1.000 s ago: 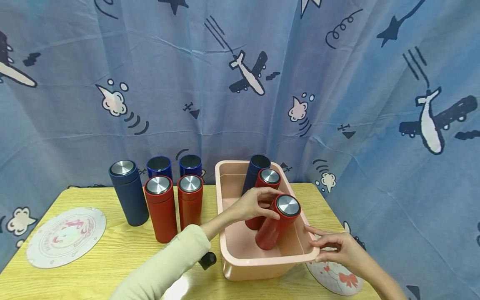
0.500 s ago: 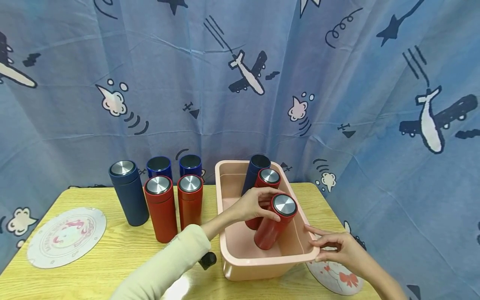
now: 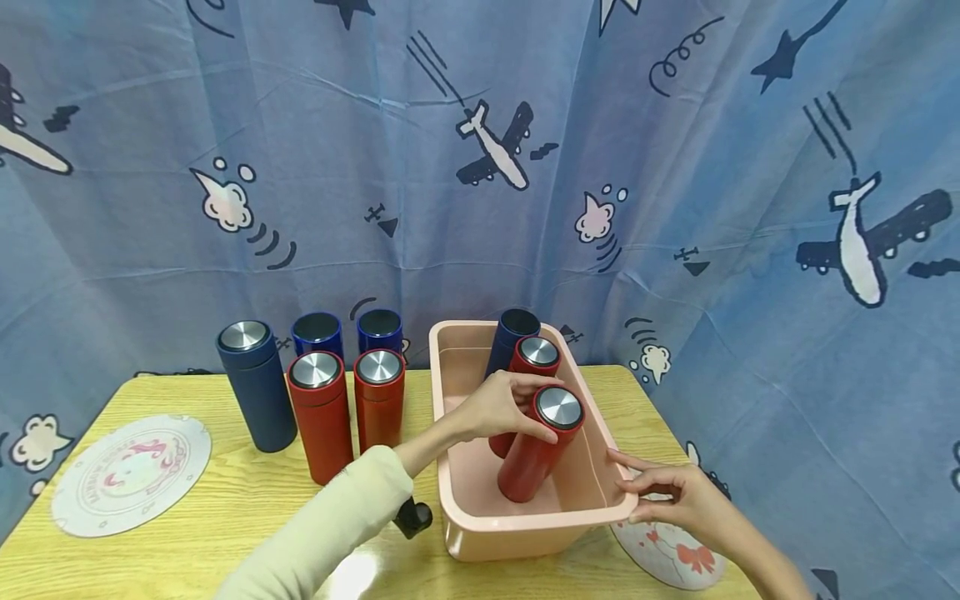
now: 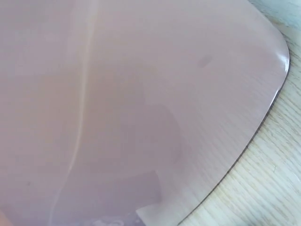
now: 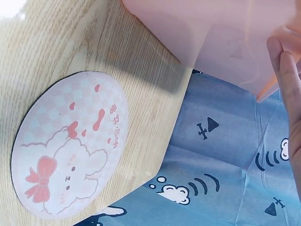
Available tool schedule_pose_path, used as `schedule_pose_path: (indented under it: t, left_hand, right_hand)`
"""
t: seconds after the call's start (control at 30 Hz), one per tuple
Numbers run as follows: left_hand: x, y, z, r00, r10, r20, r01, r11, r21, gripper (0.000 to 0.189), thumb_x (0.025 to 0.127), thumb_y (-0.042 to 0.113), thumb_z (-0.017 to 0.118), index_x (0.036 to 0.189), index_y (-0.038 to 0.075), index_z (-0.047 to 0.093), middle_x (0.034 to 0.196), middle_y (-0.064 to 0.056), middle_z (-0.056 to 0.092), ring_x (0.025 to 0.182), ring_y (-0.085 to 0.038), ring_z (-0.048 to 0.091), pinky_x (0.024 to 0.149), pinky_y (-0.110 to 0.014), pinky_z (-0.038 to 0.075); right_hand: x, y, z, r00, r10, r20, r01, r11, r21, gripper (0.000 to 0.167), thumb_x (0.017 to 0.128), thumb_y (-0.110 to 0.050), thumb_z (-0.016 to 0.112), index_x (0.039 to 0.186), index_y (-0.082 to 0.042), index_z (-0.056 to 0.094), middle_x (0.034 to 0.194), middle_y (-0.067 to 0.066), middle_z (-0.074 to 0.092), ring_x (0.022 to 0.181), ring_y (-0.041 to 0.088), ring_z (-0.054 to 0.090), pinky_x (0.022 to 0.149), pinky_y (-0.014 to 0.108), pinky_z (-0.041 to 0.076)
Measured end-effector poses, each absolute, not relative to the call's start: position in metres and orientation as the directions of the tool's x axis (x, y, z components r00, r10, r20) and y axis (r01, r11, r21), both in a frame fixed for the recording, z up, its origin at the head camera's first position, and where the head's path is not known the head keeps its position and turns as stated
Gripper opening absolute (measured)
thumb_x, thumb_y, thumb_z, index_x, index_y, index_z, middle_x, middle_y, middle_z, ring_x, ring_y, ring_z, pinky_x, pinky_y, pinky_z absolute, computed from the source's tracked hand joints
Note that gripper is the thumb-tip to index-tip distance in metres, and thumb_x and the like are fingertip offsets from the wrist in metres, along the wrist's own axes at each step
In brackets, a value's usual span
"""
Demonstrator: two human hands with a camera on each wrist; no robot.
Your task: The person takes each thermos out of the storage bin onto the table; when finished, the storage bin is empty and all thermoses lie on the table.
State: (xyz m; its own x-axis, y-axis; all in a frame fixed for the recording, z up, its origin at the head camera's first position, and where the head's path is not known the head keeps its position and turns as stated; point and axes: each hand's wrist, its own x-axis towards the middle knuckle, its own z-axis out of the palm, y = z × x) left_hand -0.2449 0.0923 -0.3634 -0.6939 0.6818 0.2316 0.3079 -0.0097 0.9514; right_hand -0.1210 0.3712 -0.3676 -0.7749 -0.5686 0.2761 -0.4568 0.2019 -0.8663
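Left hand [image 3: 501,407] pinches a red flask [image 3: 534,464] between thumb and fingers — it is inside the bin [image 3: 540,523], in front of another flask [image 3: 539,353] — while the right hand [image 3: 670,493] grips the bin's near right corner

A yellowish wood-grain counter [image 3: 247,517] carries everything. At its left lies a round mat [image 3: 135,477]. Right of that stand a navy bottle [image 3: 261,396], then a left red bottle [image 3: 324,433] and a right red bottle [image 3: 379,412], with a left blue bottle [image 3: 318,344] and a right blue bottle [image 3: 379,342] on the far side. Further right sits a pink bin [image 3: 510,523]; near its right corner lies a rabbit mat [image 5: 70,146], apart from it.
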Motion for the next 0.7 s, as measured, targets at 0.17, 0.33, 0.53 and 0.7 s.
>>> schedule_pose_path:
  t: [0.17, 0.33, 0.53, 0.7]
  left_hand:
    - [-0.243, 0.088, -0.361, -0.727, 0.659, 0.191, 0.226, -0.032, 0.974, 0.063, 0.067, -0.002, 0.085, 0.126, 0.010, 0.064, 0.112, -0.004, 0.070, 0.101, -0.008, 0.065, 0.086, -0.023, 0.052]
    - [-0.239, 0.081, -0.353, -0.762, 0.624, 0.173, 0.193, -0.037, 0.981, 0.064, 0.065, -0.003, 0.085, 0.125, 0.009, 0.065, 0.111, -0.006, 0.070, 0.099, -0.011, 0.066, 0.082, -0.024, 0.053]
    - [-0.234, 0.071, -0.338, -0.808, 0.575, 0.131, 0.129, -0.044, 0.991, 0.066, 0.066, -0.005, 0.084, 0.127, 0.008, 0.063, 0.113, -0.010, 0.069, 0.101, -0.013, 0.066, 0.079, -0.022, 0.053]
    - [-0.232, 0.062, -0.328, -0.809, 0.572, 0.135, 0.100, -0.093, 0.991, 0.069, 0.066, -0.009, 0.082, 0.130, 0.005, 0.060, 0.116, -0.012, 0.067, 0.108, -0.017, 0.064, 0.088, -0.027, 0.052]
  right_hand:
    - [-0.121, 0.371, -0.367, -0.775, -0.571, 0.269, -0.449, 0.199, -0.871, 0.031, 0.077, 0.011, 0.069, 0.108, 0.008, 0.068, 0.138, -0.008, 0.051, 0.114, 0.006, 0.057, 0.070, 0.025, 0.057]
    - [-0.121, 0.371, -0.367, -0.778, -0.566, 0.273, -0.456, 0.209, -0.865, 0.030, 0.077, 0.011, 0.069, 0.107, 0.008, 0.068, 0.138, -0.008, 0.052, 0.111, 0.006, 0.059, 0.068, 0.026, 0.057]
    - [-0.120, 0.371, -0.367, -0.779, -0.562, 0.277, -0.462, 0.216, -0.860, 0.030, 0.077, 0.011, 0.069, 0.107, 0.008, 0.068, 0.137, -0.008, 0.052, 0.110, 0.007, 0.060, 0.068, 0.027, 0.058]
    - [-0.120, 0.371, -0.367, -0.779, -0.563, 0.277, -0.458, 0.207, -0.865, 0.030, 0.077, 0.011, 0.070, 0.107, 0.008, 0.068, 0.137, -0.008, 0.052, 0.111, 0.006, 0.060, 0.069, 0.026, 0.057]
